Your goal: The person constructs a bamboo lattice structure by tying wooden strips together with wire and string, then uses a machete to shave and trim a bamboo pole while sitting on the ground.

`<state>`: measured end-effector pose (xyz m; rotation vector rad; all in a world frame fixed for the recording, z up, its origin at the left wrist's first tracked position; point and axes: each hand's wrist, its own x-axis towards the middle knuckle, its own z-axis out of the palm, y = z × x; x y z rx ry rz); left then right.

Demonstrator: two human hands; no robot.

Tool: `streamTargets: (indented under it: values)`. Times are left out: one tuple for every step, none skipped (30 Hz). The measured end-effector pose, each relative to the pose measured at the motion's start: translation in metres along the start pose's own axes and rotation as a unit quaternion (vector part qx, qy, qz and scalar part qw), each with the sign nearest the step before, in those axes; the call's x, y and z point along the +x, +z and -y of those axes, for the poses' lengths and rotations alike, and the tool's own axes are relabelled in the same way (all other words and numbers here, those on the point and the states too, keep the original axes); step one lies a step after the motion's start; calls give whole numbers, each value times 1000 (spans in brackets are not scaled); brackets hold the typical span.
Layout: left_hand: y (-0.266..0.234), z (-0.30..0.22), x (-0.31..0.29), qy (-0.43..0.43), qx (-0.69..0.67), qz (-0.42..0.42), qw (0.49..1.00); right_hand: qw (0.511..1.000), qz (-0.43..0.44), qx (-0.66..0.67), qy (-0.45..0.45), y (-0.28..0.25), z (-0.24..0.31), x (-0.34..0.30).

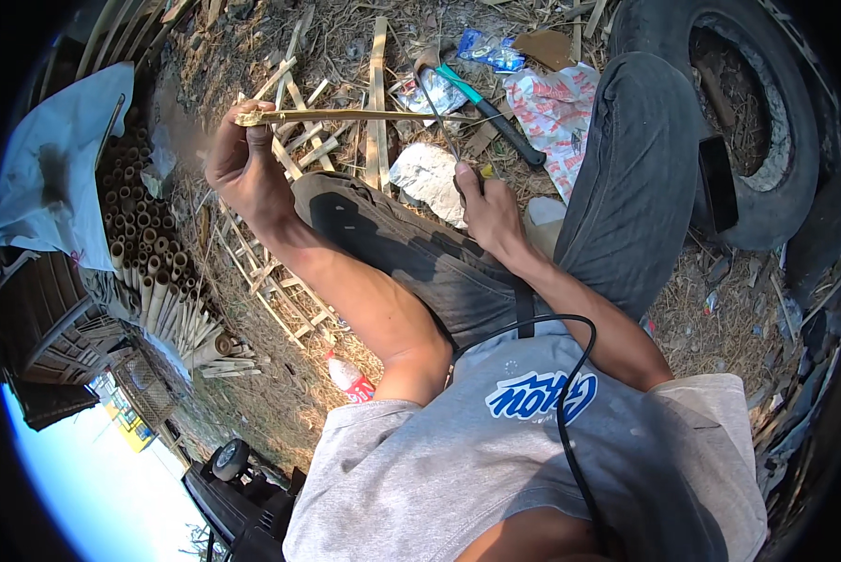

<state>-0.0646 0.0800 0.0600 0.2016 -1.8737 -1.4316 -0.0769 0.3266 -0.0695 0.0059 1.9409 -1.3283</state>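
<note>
We close our right hand (489, 208) around the handle of a thin knife (436, 112), blade pointing away over the knee. Our left hand (240, 161) pinches one end of a bamboo strip (346, 115), held level across the blade. Beyond lie bamboo slats (376, 103) and a tyre (767, 122).

Grey printed T-shirt (533, 450), dark grey trousers (420, 253), black cable (570, 412)

- Bamboo strip (346, 115): pale yellow.
- Tool handle (486, 108), far right: teal and black.
- Trousers (420, 253): dark grey.
- Shirt (458, 450), near: grey, blue-and-white print.
- Wrapper (556, 108): white, red pattern.
</note>
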Motion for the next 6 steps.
streamTargets:
  values:
    - [6,-4,-2,-8,-3,-26,1000,995,-20,-9,-99,1,6,-9]
    - [9,-8,-1,-16,-5,-52,998,979,-38,-18,-197,2,13,-14]
    - [5,-7,-1,-6,12,-38,999,982,-6,26,-188,-3,29,-23]
    - [8,-6,0,-3,20,-42,999,983,-3,28,-180,-3,28,-27]
    - [9,-7,-1,-8,29,-43,999,985,6,59,-163,-2,27,-27]
    - [11,-8,-2,-7,38,-45,998,985,10,61,-160,0,25,-29]
